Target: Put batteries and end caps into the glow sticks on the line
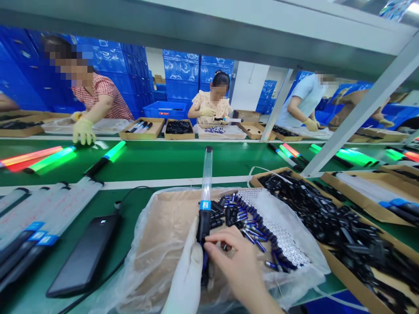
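A light stick (205, 192) with a clear tube, a blue band marked 2 and a black handle stands nearly upright in front of me. My left hand (188, 270), in a white glove, is wrapped round the handle from the left. From the right, my bare right hand (238, 257) has its thumb and forefinger pinched at the handle's side. Blue batteries (252, 229) lie beyond and right of my hands, some in upright rows with silver ends showing. Small black parts (231, 214) are among them. All sit in a box lined with a clear plastic bag (153, 235).
Left are a phone (87, 257) with a cable and several light sticks (49, 240). A carton of black parts (340, 235) stands right. Lit sticks (114, 150) lie on the green belt (163, 159). Co-workers sit across it. A slanted post (356, 102) rises at right.
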Demonstrator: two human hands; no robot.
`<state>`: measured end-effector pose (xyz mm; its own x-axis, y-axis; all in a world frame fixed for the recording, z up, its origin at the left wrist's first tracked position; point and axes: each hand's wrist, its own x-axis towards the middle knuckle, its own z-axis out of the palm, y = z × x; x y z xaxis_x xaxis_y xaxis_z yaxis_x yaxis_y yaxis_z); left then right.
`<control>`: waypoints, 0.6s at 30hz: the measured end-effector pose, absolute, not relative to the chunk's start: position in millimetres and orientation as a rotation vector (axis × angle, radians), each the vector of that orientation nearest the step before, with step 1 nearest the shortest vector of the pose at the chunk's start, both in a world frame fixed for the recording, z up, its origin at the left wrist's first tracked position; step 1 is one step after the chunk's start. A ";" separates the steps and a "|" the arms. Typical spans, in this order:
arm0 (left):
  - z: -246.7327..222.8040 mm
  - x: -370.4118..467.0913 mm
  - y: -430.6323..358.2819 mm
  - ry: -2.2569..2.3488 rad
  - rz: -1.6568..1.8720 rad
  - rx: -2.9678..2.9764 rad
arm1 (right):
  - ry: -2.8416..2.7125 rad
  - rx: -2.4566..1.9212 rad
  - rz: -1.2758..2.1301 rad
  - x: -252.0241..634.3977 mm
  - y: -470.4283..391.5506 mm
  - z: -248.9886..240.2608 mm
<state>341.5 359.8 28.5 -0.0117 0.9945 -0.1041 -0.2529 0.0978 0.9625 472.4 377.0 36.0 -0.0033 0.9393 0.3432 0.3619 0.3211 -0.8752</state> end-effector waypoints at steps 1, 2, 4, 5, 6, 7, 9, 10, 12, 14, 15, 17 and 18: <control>28.7 341.4 359.9 1.080 1.256 0.937 | -1.558 -1.217 0.657 464.8 377.5 34.1; 28.7 341.4 359.7 1.072 1.244 0.931 | -1.560 -1.205 0.595 462.0 377.7 32.8; 28.2 342.0 358.7 1.047 1.209 0.910 | -1.546 -1.186 0.474 471.4 377.5 33.2; 27.8 342.4 358.2 1.033 1.190 0.897 | -1.538 -1.190 0.430 483.0 377.2 34.8; 27.4 342.8 357.9 1.018 1.172 0.884 | -1.541 -1.214 0.405 498.1 377.2 36.8; 27.1 343.2 357.8 1.002 1.155 0.870 | -1.561 -1.261 0.392 515.3 377.5 38.7; 26.9 343.5 358.6 0.969 1.120 0.843 | -1.662 -1.416 0.373 550.1 379.3 40.2; 27.0 343.6 359.4 0.952 1.098 0.832 | -1.740 -1.515 0.354 564.9 380.7 39.1; 27.3 343.7 361.8 0.921 1.052 0.814 | -1.909 -1.723 0.272 584.4 383.7 32.7; 27.5 343.6 364.5 0.902 1.014 0.798 | -2.076 -1.886 0.136 590.1 386.1 22.4; 27.5 343.6 365.6 0.900 1.001 0.789 | -2.143 -1.940 0.060 589.3 387.1 16.8; 27.2 343.2 367.0 0.913 0.986 0.770 | -2.228 -1.998 -0.068 585.7 388.9 6.6; 27.0 342.9 367.1 0.927 0.981 0.760 | -2.249 -2.000 -0.111 584.4 389.9 2.4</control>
<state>342.9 367.1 27.0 0.2576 0.9204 -0.2942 -0.3458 0.3721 0.8614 584.4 389.9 2.4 -0.1133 0.9828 0.1457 0.9924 0.1190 -0.0310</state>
